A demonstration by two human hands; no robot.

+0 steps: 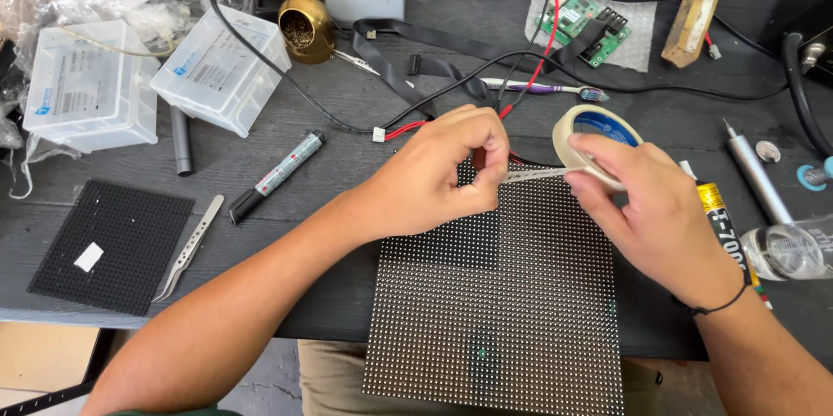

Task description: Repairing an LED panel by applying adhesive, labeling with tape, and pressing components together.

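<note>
Cream masking tape roll [599, 143] sits clamped in the right hand [646, 208] above the dotted LED panel [499, 303], while the left hand [438, 177], wrist bent inward, pinches its pulled strip [534, 175].

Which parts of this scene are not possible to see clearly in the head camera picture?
- Head view: the dotted panel is cut off by the bottom edge, and both hands cover its top.
- Head view: the right hand hides the lower part of the tape roll.
- Head view: the left hand covers where the tape strip ends.
- Head view: the clear bottle is cut off by the right edge.
</note>
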